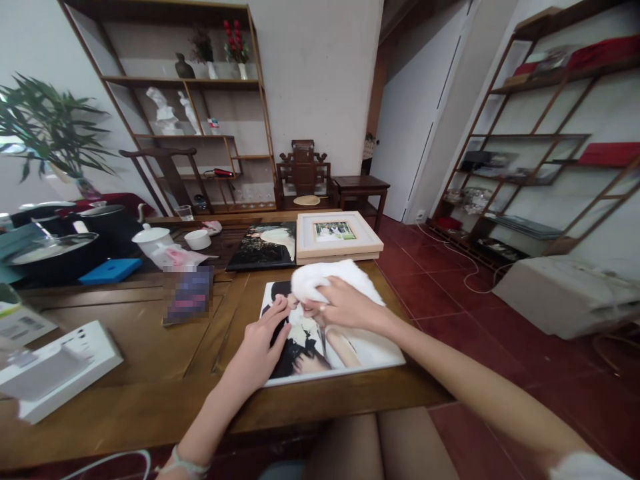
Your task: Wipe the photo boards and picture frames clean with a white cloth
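A large glossy photo print (pixel 350 353) lies flat near the front edge of the wooden table (pixel 150 373). My left hand (pixel 265 340) rests flat on the print's left side, fingers stretched out. My right hand (pixel 340 305) is closed on a bunched white cloth (pixel 325 275) and presses it onto the upper part of the print. The cloth covers the print's top right corner.
Behind the print stand stacked light wooden picture frames (pixel 336 237) and a dark photo print (pixel 263 247). To the left are a white box (pixel 55 370), a blurred card (pixel 189 293), a blue pad (pixel 110 270), white cups, a pot and black pans. Shelves line both walls.
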`<state>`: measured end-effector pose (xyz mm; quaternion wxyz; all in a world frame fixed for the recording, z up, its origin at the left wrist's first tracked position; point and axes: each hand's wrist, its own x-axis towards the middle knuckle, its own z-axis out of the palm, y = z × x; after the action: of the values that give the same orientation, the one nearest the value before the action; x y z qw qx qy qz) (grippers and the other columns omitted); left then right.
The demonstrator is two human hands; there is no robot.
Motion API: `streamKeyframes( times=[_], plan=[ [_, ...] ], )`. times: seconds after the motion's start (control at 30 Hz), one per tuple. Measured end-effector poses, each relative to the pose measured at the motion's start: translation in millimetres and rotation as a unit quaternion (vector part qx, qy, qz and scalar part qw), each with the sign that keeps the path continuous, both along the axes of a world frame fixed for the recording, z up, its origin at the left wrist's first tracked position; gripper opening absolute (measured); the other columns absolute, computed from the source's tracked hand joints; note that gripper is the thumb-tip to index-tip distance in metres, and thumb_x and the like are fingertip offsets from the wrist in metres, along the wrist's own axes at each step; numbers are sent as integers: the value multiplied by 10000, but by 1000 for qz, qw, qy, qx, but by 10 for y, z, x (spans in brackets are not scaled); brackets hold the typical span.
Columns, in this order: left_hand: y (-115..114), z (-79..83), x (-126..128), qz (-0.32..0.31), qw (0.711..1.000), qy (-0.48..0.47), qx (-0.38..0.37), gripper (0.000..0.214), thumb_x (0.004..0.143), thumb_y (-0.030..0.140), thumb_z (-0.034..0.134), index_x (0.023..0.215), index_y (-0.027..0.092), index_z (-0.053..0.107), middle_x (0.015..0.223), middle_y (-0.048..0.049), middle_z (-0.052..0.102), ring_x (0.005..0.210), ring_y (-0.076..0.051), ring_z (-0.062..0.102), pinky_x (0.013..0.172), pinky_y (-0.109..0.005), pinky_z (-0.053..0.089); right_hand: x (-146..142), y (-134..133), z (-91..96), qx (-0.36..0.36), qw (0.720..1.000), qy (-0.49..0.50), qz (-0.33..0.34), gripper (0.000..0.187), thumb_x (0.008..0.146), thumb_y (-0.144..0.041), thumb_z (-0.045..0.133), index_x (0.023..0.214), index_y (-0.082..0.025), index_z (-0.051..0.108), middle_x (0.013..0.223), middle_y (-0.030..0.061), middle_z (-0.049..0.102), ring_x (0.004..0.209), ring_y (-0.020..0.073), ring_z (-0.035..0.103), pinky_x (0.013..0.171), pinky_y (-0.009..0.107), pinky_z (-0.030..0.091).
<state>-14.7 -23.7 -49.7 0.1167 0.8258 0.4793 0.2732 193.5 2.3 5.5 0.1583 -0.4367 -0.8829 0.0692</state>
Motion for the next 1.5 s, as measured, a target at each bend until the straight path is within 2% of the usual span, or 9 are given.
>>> streamKeyframes(
  times=[0.17, 0.3, 0.6, 0.8, 0.9, 1.13, 1.27, 1.37, 1.5],
  plan=[
    [6, 29, 9, 7, 1000, -21, 14, 379, 902, 340, 387, 1156, 141, 586, 1244, -131, 588, 1196, -258, 512, 998, -423, 414, -614, 344, 68, -22, 999, -16, 40, 391, 925, -382, 370, 999, -113, 643, 992, 164, 677, 963, 298, 596, 805, 373, 440],
    [6, 21, 1, 9, 1000, -25, 16, 397, 904, 350, 383, 1181, 141, 575, 1277, -122, 565, 1221, -248, 490, 1033, -417, 383, -487, 243, 4, 7, 999, -10, 35, 300, 908, -260, 402, 1036, -117, 632, 1068, 157, 666, 1042, 291, 573, 894, 411, 403],
    [34, -66, -42, 36, 999, 2, 5, 472, 921, 328, 306, 1303, 110, 476, 1415, -109, 416, 1305, -218, 381, 1078, -405, 330, 601, -304, -225, 36, 996, -28, -71, 278, 786, -106, 464, 980, -95, 662, 1318, 192, 522, 1348, 279, 307, 1108, 497, 206],
    [59, -117, -54, 34, 999, 8, 11, 473, 926, 321, 298, 1305, 98, 471, 1404, -117, 429, 1298, -221, 392, 1071, -413, 343, 509, -1139, -295, 12, 996, -55, 75, 129, 668, -172, 588, 726, -144, 700, 1453, 144, 363, 1382, 362, 172, 1120, 566, 89],
    [64, -120, -66, 24, 1000, 6, 17, 454, 928, 313, 304, 1306, 130, 475, 1408, -101, 429, 1299, -222, 390, 1070, -415, 346, 438, -1336, -275, 4, 993, -45, 111, 163, 682, -223, 605, 789, -157, 708, 1449, 128, 376, 1375, 359, 200, 1121, 556, 126],
    [54, -96, -71, 21, 1000, 8, 9, 463, 932, 314, 288, 1329, 136, 448, 1418, -100, 415, 1303, -225, 385, 1067, -427, 349, 572, -439, -165, 36, 999, -22, -20, 251, 845, -229, 485, 892, -87, 687, 1325, 223, 501, 1247, 310, 445, 1060, 471, 323],
    [55, -104, -67, 25, 1000, 1, 7, 451, 930, 312, 297, 1319, 153, 461, 1410, -91, 429, 1305, -221, 383, 1073, -422, 341, 585, 39, -167, 71, 996, -29, -38, 255, 872, -174, 448, 969, -83, 665, 1183, 199, 612, 1235, 301, 451, 1024, 454, 363],
    [60, -125, -68, 29, 999, -10, 13, 442, 925, 310, 316, 1307, 155, 476, 1403, -93, 439, 1299, -225, 392, 1077, -418, 338, 512, -54, -133, 63, 996, -44, -42, 261, 852, -130, 439, 970, -75, 666, 1104, 189, 651, 1220, 305, 463, 1030, 476, 344],
    [64, -146, -70, 29, 999, -16, 17, 438, 925, 308, 320, 1301, 153, 481, 1399, -96, 444, 1298, -223, 393, 1079, -418, 335, 375, -707, -100, 15, 997, -67, -24, 252, 842, -204, 477, 909, -87, 690, 1237, 219, 579, 1276, 337, 406, 1062, 530, 281]
  ],
)
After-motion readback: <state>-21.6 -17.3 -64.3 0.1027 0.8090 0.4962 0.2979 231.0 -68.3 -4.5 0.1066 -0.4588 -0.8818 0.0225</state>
